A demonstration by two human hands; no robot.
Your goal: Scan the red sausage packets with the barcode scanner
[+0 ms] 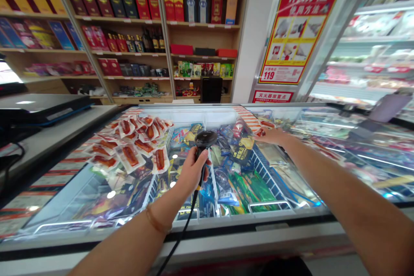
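Observation:
My left hand (191, 170) is wrapped round the handle of a black barcode scanner (206, 138), its head raised above the freezer's glass lid and its cable running down toward me. My right hand (271, 135) reaches to the far right part of the lid, fingertips pinched on a small reddish-brown vacuum-packed sausage (259, 132). Just beyond those fingers lies another vacuum-packed sausage (268, 124). Left of the scanner, a loose pile of similar clear packs (130, 156) is spread on the glass.
Under the glass, white wire baskets (265, 172) hold colourful frozen packets (255, 189). A counter with a flat black-and-silver device (48, 105) stands at left. Shelves of boxes and bottles (129, 20) line the back wall, beside a red poster (300, 30). A lit display cooler (375, 47) is at right.

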